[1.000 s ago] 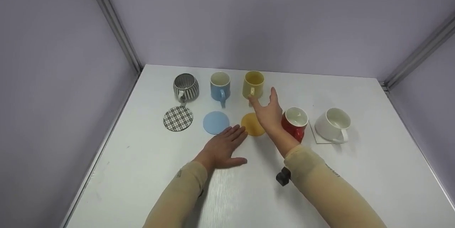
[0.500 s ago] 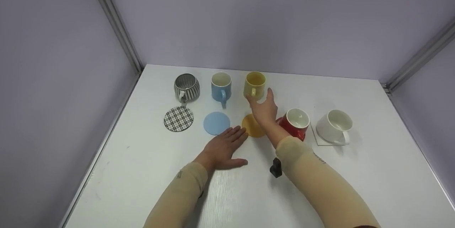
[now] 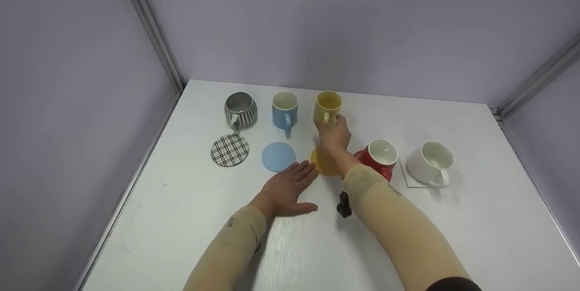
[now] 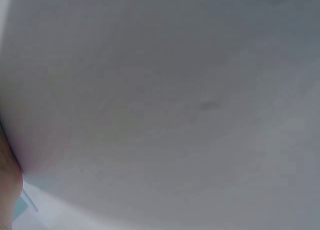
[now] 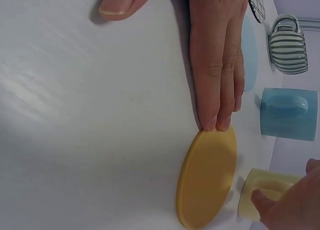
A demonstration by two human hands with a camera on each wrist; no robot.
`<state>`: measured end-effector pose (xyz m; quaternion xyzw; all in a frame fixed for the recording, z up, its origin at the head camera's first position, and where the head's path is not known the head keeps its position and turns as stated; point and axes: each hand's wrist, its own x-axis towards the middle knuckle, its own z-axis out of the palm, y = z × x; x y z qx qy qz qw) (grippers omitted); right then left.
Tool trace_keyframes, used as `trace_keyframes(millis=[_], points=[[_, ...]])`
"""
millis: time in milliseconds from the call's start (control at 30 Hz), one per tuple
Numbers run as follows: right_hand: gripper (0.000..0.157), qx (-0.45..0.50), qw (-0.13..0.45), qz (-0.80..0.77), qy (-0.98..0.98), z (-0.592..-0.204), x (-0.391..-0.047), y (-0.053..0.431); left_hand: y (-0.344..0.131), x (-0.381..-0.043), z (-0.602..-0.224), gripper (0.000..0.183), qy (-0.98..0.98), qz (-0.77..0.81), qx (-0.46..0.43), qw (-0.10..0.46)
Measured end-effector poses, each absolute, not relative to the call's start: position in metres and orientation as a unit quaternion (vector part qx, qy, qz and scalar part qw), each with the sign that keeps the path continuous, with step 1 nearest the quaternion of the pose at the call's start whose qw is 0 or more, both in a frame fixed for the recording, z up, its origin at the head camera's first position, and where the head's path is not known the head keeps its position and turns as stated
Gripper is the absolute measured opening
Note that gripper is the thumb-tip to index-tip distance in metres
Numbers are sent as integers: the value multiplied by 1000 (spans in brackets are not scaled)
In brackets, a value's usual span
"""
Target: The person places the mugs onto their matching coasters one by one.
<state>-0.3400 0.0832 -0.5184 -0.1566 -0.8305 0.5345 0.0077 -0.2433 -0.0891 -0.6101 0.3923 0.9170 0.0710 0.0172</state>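
In the head view, holds the right hand [image 3: 334,138] over a flat, round, orange-yellow coaster [image 3: 323,165], with thumb and fingers to either side of the upright yellow cylindrical mug [image 3: 326,109] just behind that coaster; impossible to tell whether pinching it. Rests the left hand [image 3: 283,191] flat in front and to the left of the coaster, on the white table [image 3: 158,236], fingers straight and pressed together, thumb spread. Left of the coaster, a round pale-blue coaster [image 3: 277,156]; right of it, a glossy red mug [image 3: 375,164]. In the left wrist view, just a blurred, shadowed pale surface [image 4: 175,115] and a strip of skin [image 4: 7,185]. In the right wrist view, touches the coaster's edge with the left fingertips [image 5: 216,123], and sets the right thumb [image 5: 262,202] before the yellow mug's handle, beyond the coaster.
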Motion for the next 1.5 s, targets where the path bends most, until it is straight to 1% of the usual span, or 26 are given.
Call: trace_keyframes(millis=[267, 567, 800, 867, 1133, 1500], points=[[61, -162, 18, 531, -832, -522, -349, 82, -88, -245, -612, 100, 913, 71, 401, 9], [61, -181, 7, 543, -820, -527, -358, 79, -90, -245, -612, 100, 916, 64, 397, 17], [50, -189, 5, 558, -808, -527, -360, 84, -90, -245, -612, 99, 915, 70, 398, 8], [49, -190, 3, 561, -805, -527, -359, 86, -89, -245, -612, 98, 915, 71, 398, 11], [48, -162, 16, 537, -827, -526, -354, 86, -89, -245, -613, 98, 917, 67, 394, 8], [43, -144, 20, 539, -830, -525, -352, 86, -89, -245, -613, 98, 916, 70, 396, 6]])
